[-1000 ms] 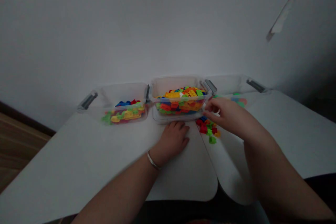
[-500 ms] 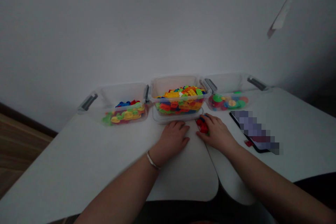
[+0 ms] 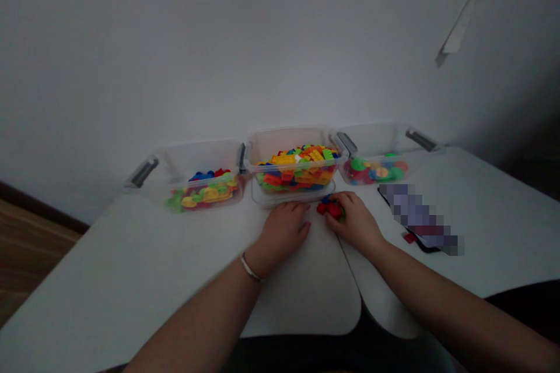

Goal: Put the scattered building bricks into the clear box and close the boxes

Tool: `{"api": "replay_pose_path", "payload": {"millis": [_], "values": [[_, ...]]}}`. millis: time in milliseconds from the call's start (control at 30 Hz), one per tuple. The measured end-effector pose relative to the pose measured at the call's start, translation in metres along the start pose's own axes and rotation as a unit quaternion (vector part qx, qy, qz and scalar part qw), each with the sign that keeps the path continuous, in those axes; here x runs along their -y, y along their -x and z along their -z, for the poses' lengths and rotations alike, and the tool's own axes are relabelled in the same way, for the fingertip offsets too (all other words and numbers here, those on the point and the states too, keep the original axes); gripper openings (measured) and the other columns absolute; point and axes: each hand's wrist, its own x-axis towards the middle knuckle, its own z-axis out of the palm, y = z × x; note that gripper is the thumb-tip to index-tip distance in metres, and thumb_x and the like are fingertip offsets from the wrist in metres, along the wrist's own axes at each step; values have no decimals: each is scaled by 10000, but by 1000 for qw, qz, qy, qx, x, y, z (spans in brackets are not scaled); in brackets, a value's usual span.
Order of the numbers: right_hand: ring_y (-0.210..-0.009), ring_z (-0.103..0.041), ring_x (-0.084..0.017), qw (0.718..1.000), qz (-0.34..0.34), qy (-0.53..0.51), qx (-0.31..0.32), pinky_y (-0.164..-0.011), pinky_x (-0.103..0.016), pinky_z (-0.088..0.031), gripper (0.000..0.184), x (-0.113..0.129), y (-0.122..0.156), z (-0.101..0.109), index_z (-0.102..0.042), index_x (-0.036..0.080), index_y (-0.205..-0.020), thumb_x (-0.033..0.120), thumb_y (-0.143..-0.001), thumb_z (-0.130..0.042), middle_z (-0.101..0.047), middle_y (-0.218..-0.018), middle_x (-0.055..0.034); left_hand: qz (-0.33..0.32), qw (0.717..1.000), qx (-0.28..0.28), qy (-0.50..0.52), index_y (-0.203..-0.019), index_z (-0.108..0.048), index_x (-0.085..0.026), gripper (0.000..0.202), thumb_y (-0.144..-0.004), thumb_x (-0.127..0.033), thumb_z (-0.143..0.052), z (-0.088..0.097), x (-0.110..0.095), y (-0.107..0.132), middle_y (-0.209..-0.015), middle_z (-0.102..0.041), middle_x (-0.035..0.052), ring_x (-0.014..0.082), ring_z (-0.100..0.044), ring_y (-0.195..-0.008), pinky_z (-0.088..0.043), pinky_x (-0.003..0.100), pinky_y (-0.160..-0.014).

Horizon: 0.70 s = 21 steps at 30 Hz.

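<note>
A small heap of loose plastic bricks [image 3: 329, 208], mostly red with some blue and green, lies on the white table [image 3: 131, 268] in front of the middle clear bin [image 3: 294, 166]. My right hand [image 3: 356, 220] is cupped over this heap, its fingers curled round the bricks. My left hand [image 3: 284, 228] rests palm down on the table just left of the heap, fingers stretched flat toward the bin's front edge. A thin bracelet [image 3: 249, 268] sits on my left wrist.
Three clear bins stand in a row against the wall: the left bin [image 3: 199, 183] with flat coloured pieces, the middle one full of bricks, the right bin [image 3: 378, 157] with coloured discs. A phone [image 3: 415, 218] and one red brick [image 3: 409, 238] lie at the right.
My right hand dropped from the bin's right corner onto the loose bricks and has drawn them leftward toward my left hand. The left hand stayed in place.
</note>
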Motion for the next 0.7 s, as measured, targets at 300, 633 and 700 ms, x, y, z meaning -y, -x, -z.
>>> {"api": "replay_pose_path", "payload": {"millis": [300, 633, 700], "values": [[-1104, -602, -282, 990, 70, -121, -8, -995, -469, -492, 293, 3, -7, -8, -630, 217, -1109, 321, -839, -676, -645, -1121, -112, -1, 998, -55, 44, -1319, -578, -159, 414, -907, -203, -575, -1, 1, -2, -1299, -648, 134, 274, -604, -1215, -489, 447, -1073], [-1117, -620, -288, 987, 135, -75, 44, -998, -480, -489, 346, 6, -21, -8, -679, 194, -1121, 311, -802, -749, -686, -1173, -126, -2, 997, -55, 53, -1310, -551, -174, 427, -884, -173, -572, -6, 3, -2, -1281, -641, 133, 279, -602, -1202, -493, 471, -1050], [-1110, -626, -283, 984, 142, -96, 45, -998, -477, -488, 331, 7, -24, -10, -689, 195, -1093, 297, -787, -762, -693, -1160, -125, 7, 997, -52, 60, -1318, -546, -155, 452, -867, -151, -576, -5, 2, -2, -1277, -643, 141, 284, -601, -1196, -483, 469, -1061]]}}
